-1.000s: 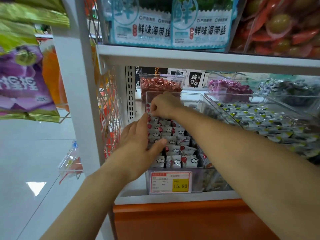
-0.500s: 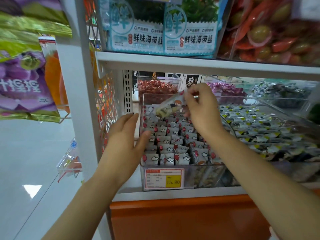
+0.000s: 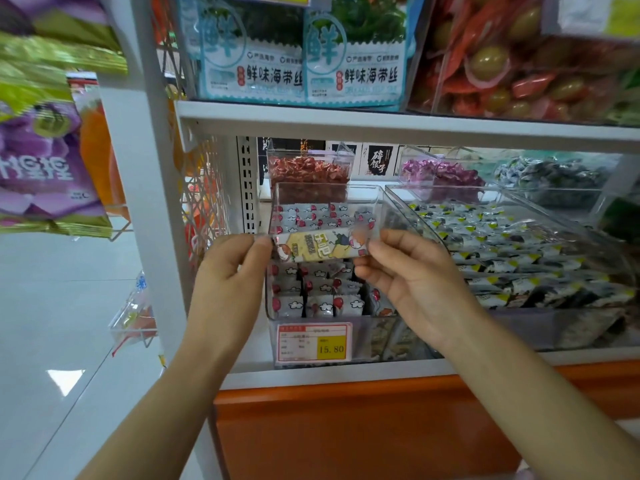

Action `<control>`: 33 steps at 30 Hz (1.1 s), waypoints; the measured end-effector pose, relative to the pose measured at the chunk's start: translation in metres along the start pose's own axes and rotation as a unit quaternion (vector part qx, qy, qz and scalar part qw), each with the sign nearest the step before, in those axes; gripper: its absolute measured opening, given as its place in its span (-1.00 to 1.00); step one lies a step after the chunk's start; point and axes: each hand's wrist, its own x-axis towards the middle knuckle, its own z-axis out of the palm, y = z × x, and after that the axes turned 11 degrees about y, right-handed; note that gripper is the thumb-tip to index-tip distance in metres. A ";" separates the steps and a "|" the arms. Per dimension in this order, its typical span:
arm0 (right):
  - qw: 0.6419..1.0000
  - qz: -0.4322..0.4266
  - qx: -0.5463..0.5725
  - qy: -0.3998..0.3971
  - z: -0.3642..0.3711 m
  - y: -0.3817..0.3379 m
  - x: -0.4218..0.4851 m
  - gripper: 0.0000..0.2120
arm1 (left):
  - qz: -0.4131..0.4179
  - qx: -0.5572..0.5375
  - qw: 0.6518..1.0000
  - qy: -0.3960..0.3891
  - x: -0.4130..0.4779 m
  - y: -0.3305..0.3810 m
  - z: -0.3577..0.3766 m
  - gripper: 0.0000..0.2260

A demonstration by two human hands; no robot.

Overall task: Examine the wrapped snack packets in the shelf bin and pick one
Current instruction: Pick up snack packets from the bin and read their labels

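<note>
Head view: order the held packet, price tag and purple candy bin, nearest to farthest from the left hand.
1. Held packet, pinched by the left hand.
2. Price tag, below and right.
3. Purple candy bin, back right.

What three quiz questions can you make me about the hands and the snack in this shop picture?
1. True or false: the snack packet is lying down inside the clear bin.
2. What holds the packet? A: the left hand alone. B: the right hand alone. C: both hands, one pinching each end.
3. Fill the gap: the price tag on the bin's front says ____.
Key: 1 false, it is held up in front of the bin. 2 C, the left hand and the right hand each pinch an end. 3 15.80.
</note>
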 end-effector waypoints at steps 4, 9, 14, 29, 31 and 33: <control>0.999 -0.015 -0.043 -0.014 -0.001 0.001 -0.001 -0.86 | -0.089 -0.098 0.991 0.003 0.001 0.002 -0.001 -0.70; 0.999 0.016 -0.001 0.030 0.000 0.000 0.003 -0.89 | -0.158 -0.179 0.971 -0.028 0.003 0.001 -0.002 -0.67; 0.993 0.065 0.070 0.063 0.000 0.000 0.006 -0.91 | -0.213 -0.248 0.939 -0.105 0.002 0.005 -0.002 -0.75; 0.973 -0.178 -0.136 0.051 -0.013 -0.003 0.005 -0.82 | -0.193 -0.289 0.913 -0.214 0.001 0.006 -0.002 -0.79; 0.954 -0.208 -0.209 0.049 -0.012 -0.002 0.004 -0.78 | -0.185 -0.280 0.920 -0.203 0.000 0.009 -0.002 -0.71; 0.948 -0.209 -0.237 0.043 -0.011 0.000 0.003 -0.75 | -0.170 -0.258 0.935 -0.173 0.000 0.008 -0.002 -0.75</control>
